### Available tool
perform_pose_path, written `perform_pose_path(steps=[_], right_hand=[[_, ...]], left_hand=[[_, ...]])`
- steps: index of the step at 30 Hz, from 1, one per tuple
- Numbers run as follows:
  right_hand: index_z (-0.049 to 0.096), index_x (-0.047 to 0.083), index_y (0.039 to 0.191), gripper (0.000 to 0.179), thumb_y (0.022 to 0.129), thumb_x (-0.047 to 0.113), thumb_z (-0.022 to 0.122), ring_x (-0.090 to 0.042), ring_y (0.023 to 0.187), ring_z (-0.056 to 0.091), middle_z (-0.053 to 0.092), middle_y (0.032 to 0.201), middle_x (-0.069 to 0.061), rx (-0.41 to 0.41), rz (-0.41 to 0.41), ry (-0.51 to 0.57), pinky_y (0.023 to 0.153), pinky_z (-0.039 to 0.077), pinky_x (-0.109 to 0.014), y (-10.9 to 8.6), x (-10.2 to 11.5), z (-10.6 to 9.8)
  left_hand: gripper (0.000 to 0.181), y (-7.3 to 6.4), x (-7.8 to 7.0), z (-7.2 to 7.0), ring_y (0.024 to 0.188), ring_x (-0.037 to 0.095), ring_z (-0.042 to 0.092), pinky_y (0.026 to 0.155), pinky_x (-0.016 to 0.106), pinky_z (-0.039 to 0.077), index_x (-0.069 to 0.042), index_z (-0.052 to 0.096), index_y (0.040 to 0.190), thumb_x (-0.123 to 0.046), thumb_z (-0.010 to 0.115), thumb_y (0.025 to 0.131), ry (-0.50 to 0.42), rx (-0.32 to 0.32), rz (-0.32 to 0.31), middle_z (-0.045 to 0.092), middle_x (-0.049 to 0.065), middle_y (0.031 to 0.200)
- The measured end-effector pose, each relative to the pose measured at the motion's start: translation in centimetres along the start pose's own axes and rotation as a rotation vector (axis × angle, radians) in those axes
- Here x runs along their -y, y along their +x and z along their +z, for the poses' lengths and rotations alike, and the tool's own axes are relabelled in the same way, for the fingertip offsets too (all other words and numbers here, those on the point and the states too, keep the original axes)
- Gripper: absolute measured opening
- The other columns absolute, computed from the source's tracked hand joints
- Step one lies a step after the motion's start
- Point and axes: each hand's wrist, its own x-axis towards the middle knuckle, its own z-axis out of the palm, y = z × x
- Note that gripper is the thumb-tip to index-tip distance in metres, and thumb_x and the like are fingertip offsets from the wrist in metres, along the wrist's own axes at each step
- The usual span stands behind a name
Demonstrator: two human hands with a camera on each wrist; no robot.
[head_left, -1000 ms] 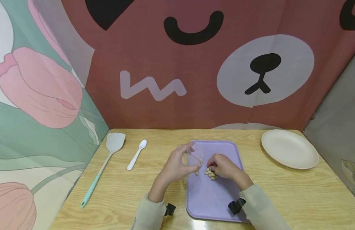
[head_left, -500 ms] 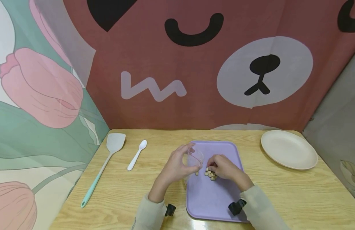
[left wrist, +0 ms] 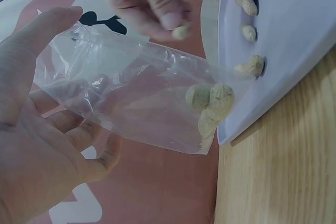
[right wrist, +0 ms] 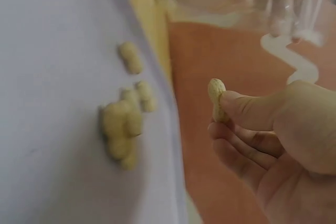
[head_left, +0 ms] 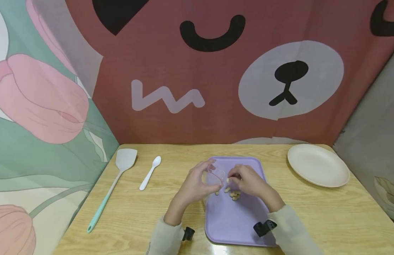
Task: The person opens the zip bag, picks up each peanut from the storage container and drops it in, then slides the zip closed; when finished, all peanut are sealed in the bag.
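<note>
While the left hand (head_left: pixel 194 181) curves thumb and fingers widely apart to hold the mouth of a thin clear plastic bag (left wrist: pixel 142 90), the right hand (head_left: pixel 249 181) pinches one small tan hourglass-shaped peanut (right wrist: pixel 217 98) between thumb and fingers, near that mouth and above the purple rectangular tray (head_left: pixel 238 223). Probably light, dry and rough, the peanut could crack if squeezed hard; its waist suits a gentle pinch. Limp and slippery by its look, the bag is best held by the rim.
</note>
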Motion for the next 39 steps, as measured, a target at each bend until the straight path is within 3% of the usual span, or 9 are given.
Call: perform_pose_path(steps=[5, 12, 26, 32, 39], right_hand=[[0.075, 0.007, 0.09, 0.011, 0.087, -0.003, 0.071, -0.008, 0.073, 0.057, 0.061, 0.079, 0.007, -0.038, 0.009, 0.013, 0.067, 0.051, -0.028, 0.3, 1.6, -1.4], [0.074, 0.006, 0.095, 0.014, 0.087, -0.006, 0.07, -0.011, 0.079, 0.061, 0.063, 0.086, 0.003, -0.104, -0.046, 0.029, 0.072, 0.054, -0.031, 0.8, 3.6, -3.0], [0.074, 0.002, 0.093, 0.01, 0.085, -0.004, 0.074, -0.013, 0.076, 0.061, 0.064, 0.086, -0.001, -0.259, -0.123, -0.014, 0.069, 0.054, -0.031, 1.5, 5.2, -4.6], [0.074, 0.002, 0.093, 0.01, 0.085, -0.003, 0.074, -0.012, 0.077, 0.061, 0.065, 0.088, -0.001, -0.253, -0.133, -0.006, 0.07, 0.054, -0.031, 1.6, 6.1, -4.7], [0.075, 0.006, 0.095, 0.01, 0.086, 0.001, 0.075, -0.01, 0.08, 0.061, 0.063, 0.088, 0.003, -0.179, -0.156, -0.012, 0.071, 0.054, -0.031, 1.5, 7.6, -4.4]], left_hand=[[0.074, 0.1, 0.0, 0.0, 0.108, 0.02, 0.059, 0.098, 0.046, 0.045, -0.003, 0.051, 0.143, -0.019, 0.082, 0.078, 0.002, 0.013, -0.005, 0.063, 0.005, 0.112], [0.074, 0.2, -0.2, 0.1, 0.107, 0.02, 0.059, 0.096, 0.043, 0.046, 0.0, 0.051, 0.141, -0.019, 0.083, 0.076, 0.006, 0.005, 0.007, 0.063, 0.003, 0.112], [0.07, 0.1, -0.4, 0.5, 0.105, 0.02, 0.059, 0.092, 0.044, 0.048, -0.003, 0.054, 0.138, -0.02, 0.082, 0.076, -0.02, 0.011, 0.002, 0.063, 0.003, 0.111], [0.068, 0.2, -0.3, 0.8, 0.103, 0.02, 0.059, 0.09, 0.045, 0.049, -0.005, 0.056, 0.136, -0.021, 0.083, 0.076, -0.025, 0.001, 0.019, 0.063, 0.003, 0.11], [0.061, 0.5, -0.5, 0.6, 0.101, 0.019, 0.057, 0.087, 0.048, 0.048, -0.01, 0.058, 0.133, -0.02, 0.082, 0.078, -0.022, -0.005, 0.043, 0.06, 0.002, 0.109]])
